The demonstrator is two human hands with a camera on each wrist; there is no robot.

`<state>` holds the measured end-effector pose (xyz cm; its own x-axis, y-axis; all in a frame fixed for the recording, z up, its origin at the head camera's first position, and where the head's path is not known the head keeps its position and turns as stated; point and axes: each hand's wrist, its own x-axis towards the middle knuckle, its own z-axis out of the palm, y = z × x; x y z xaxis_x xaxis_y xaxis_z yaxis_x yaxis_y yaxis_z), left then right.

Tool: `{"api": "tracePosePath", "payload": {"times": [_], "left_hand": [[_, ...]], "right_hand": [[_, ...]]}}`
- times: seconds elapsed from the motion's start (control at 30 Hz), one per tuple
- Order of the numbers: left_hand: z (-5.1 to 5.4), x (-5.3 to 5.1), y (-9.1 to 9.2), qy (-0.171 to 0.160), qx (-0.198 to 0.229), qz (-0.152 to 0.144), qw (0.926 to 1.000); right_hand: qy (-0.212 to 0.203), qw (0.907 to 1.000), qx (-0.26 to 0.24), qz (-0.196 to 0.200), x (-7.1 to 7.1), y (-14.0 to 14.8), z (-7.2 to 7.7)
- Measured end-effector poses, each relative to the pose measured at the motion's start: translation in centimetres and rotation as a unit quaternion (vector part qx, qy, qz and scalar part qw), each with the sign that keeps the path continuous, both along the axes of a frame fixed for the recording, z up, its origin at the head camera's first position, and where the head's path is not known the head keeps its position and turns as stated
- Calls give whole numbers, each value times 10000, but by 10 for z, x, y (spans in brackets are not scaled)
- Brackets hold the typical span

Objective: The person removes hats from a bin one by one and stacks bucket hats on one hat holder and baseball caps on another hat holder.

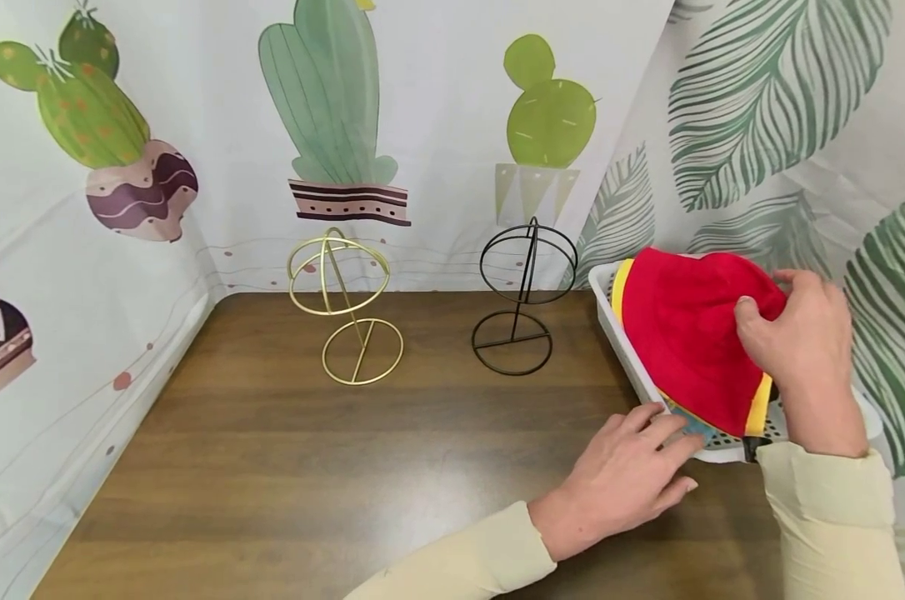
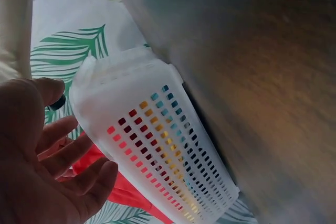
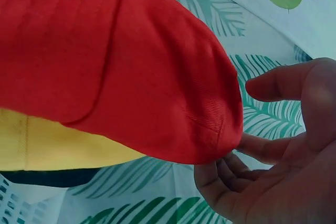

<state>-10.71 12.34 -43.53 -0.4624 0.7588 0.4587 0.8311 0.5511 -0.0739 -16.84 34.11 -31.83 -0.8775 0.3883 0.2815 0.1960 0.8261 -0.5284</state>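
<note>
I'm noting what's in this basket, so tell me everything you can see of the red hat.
The red hat looks like soft, plain cloth, with a creased crown and stitched lines on its brim. It lies in the white basket, rising above the rim, crown toward the right hand, whose fingers touch it. Yellow cloth shows along its edge; whether lining or another hat, I can't tell.
</note>
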Motion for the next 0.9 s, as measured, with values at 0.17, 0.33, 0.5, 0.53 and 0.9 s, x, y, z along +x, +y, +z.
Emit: {"api": "tracePosePath", "payload": {"times": [0.17, 0.33, 0.5, 0.53, 0.9], "left_hand": [[2, -5, 3, 134, -9, 31, 9999], [5, -8, 7, 90, -147, 105, 9998], [6, -11, 11, 141, -303, 191, 9993], [6, -12, 12, 168, -309, 194, 9992], [8, -14, 13, 324, -455, 204, 9982]], "right_hand": [[-294, 9994, -60, -174, 0, 3, -1], [-546, 9979, -52, -339, -1, 3, -1], [-576, 9976, -105, -367, -1, 2, -1], [-528, 9979, -100, -363, -1, 2, -1], [68, 9982, -256, -542, 0, -4, -2]]}}
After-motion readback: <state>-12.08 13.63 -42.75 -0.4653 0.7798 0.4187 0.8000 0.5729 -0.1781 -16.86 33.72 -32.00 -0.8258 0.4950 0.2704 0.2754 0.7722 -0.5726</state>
